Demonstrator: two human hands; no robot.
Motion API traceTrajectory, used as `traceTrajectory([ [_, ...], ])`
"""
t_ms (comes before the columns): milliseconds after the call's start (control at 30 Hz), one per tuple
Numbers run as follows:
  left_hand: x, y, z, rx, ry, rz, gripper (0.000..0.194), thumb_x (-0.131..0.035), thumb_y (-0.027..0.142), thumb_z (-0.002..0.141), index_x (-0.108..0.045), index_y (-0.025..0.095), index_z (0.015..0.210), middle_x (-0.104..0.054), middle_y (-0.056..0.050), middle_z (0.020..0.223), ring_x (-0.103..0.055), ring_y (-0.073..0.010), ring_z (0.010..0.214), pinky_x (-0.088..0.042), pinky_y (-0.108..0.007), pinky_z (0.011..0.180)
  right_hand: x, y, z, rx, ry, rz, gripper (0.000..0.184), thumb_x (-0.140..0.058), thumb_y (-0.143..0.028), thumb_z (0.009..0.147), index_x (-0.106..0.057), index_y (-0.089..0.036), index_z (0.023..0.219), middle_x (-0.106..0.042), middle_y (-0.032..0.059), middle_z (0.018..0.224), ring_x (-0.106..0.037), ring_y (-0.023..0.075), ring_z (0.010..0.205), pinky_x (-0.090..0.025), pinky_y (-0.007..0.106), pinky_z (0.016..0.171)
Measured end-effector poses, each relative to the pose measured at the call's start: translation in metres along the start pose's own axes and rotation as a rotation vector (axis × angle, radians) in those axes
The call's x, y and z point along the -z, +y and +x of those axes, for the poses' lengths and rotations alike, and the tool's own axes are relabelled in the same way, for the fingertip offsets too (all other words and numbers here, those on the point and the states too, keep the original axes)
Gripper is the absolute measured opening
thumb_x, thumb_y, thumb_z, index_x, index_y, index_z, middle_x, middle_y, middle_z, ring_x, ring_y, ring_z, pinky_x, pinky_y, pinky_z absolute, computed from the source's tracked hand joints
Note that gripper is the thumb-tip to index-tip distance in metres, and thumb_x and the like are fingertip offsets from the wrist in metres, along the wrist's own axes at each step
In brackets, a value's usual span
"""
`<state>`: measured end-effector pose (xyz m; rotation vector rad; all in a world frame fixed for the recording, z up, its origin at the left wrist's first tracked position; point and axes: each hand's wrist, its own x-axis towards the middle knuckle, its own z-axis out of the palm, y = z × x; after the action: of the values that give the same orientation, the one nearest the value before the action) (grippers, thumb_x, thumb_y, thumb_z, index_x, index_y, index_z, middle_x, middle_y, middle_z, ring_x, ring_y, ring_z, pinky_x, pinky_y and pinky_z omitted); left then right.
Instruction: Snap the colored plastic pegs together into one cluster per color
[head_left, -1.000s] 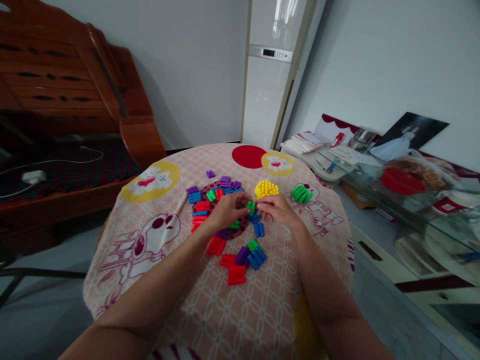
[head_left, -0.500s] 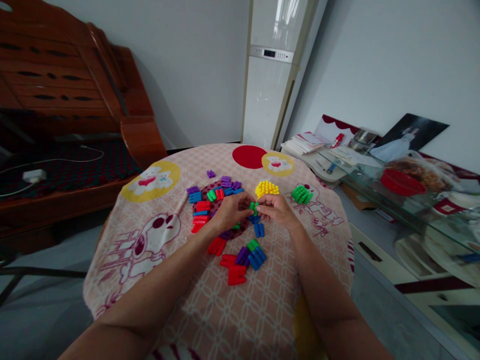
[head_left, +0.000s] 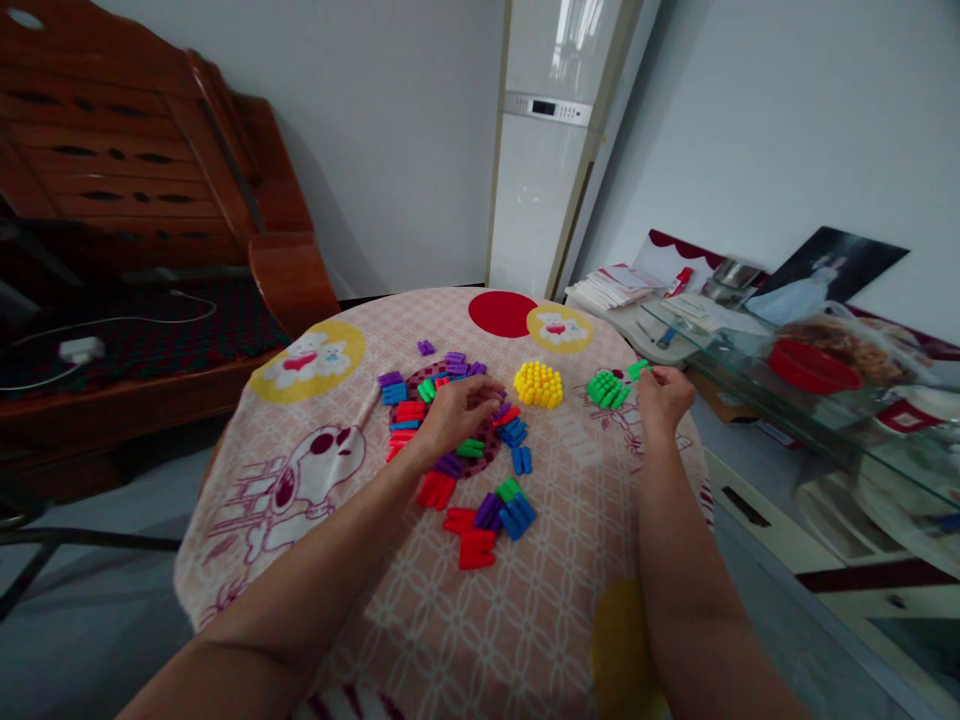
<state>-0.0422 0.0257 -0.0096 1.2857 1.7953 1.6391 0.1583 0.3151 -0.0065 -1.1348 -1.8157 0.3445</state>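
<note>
A round table with a cartoon-print cloth [head_left: 315,470] carries small plastic pegs in several colours. My right hand [head_left: 663,397] is at the table's right side, fingers pinched on a green peg [head_left: 638,370] just right of the green peg cluster [head_left: 606,389]. My left hand [head_left: 454,410] rests curled over the mixed heap of pegs [head_left: 420,400] in the middle, fingertips on the pieces. A packed yellow peg cluster [head_left: 538,384] lies between the hands. Loose red, blue, purple and green pegs [head_left: 487,515] lie nearer to me.
A wooden bench [head_left: 142,220] with a dark cushion and a white charger stands at left. A tall white air conditioner [head_left: 540,150] is behind the table. At right a glass-topped table [head_left: 825,400] holds papers, a red bowl and a leaning photo.
My right hand left the middle heap and swung right to the green cluster with a green peg in it. My left hand stayed on the heap.
</note>
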Motion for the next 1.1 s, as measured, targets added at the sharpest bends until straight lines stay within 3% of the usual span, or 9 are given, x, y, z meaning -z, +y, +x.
traceTrajectory([
  [67,0.003,-0.003,0.001,-0.002,0.035,0.008,0.030,-0.066,0.035,0.078,-0.069,0.017,0.102,-0.073,-0.008,0.092,-0.070,-0.0209,0.081,-0.057,-0.031,0.071,-0.002,0.007,0.009,-0.030,0.008,-0.066,0.031,-0.055,-0.029,0.074,-0.073,-0.008,0.088,-0.074,0.0148,0.084,-0.067,0.0256,0.078,-0.050,0.036,0.077],
  [267,0.011,-0.003,0.003,0.025,0.091,0.012,0.031,-0.065,0.036,0.078,-0.068,0.016,0.101,-0.073,-0.006,0.083,-0.069,-0.0192,0.069,-0.057,-0.032,0.068,-0.015,0.008,0.023,-0.036,-0.181,-0.236,0.032,-0.059,-0.026,0.071,-0.077,-0.007,0.089,-0.075,0.0167,0.089,-0.067,0.0270,0.082,-0.047,0.033,0.077],
  [567,0.018,0.001,0.005,0.036,0.133,-0.048,0.031,-0.066,0.036,0.077,-0.069,0.014,0.100,-0.073,-0.006,0.081,-0.069,-0.0183,0.067,-0.058,-0.031,0.066,-0.018,0.015,0.015,0.050,-0.300,-0.386,0.034,-0.053,-0.026,0.075,-0.078,-0.006,0.089,-0.075,0.0181,0.087,-0.065,0.0257,0.082,-0.044,0.031,0.072],
  [667,0.033,-0.002,0.009,0.010,0.272,-0.050,0.030,-0.067,0.035,0.076,-0.069,0.013,0.097,-0.073,-0.007,0.083,-0.069,-0.0175,0.069,-0.058,-0.030,0.068,-0.015,0.015,0.011,0.055,-0.252,-0.365,0.035,-0.050,-0.028,0.077,-0.077,-0.008,0.083,-0.074,0.0168,0.081,-0.062,0.0250,0.079,-0.043,0.031,0.071],
  [767,0.055,-0.008,0.013,0.004,0.454,-0.008,0.026,-0.064,0.033,0.078,-0.068,0.013,0.095,-0.072,-0.006,0.083,-0.069,-0.0158,0.071,-0.057,-0.029,0.070,-0.009,0.010,0.008,0.058,-0.103,-0.274,0.035,-0.047,-0.030,0.078,-0.076,-0.010,0.081,-0.073,0.0155,0.078,-0.061,0.0254,0.076,-0.044,0.033,0.071],
  [900,0.081,-0.017,0.013,0.078,0.583,0.231,0.024,-0.057,0.028,0.083,-0.068,0.013,0.098,-0.070,-0.005,0.080,-0.066,-0.0154,0.069,-0.054,-0.029,0.067,0.000,-0.008,-0.001,0.097,0.030,-0.133,0.034,-0.049,-0.031,0.076,-0.075,-0.011,0.085,-0.072,0.0144,0.079,-0.062,0.0253,0.074,-0.045,0.035,0.072],
  [967,0.088,-0.021,0.012,0.148,0.544,0.441,0.022,-0.059,0.024,0.081,-0.071,0.013,0.096,-0.070,-0.004,0.076,-0.064,-0.0167,0.070,-0.051,-0.030,0.069,0.002,-0.020,-0.012,0.147,-0.015,-0.047,0.033,-0.049,-0.032,0.077,-0.074,-0.012,0.083,-0.071,0.0117,0.074,-0.062,0.0236,0.070,-0.046,0.033,0.069],
  [1100,0.089,-0.034,0.011,0.206,0.297,0.672,0.017,-0.073,0.022,0.068,-0.073,0.018,0.084,-0.070,-0.004,0.071,-0.064,-0.0218,0.072,-0.047,-0.032,0.068,-0.003,-0.042,-0.044,0.220,-0.164,0.117,0.033,-0.048,-0.037,0.082,-0.072,-0.015,0.081,-0.068,0.0066,0.067,-0.060,0.0195,0.062,-0.045,0.029,0.063],
])
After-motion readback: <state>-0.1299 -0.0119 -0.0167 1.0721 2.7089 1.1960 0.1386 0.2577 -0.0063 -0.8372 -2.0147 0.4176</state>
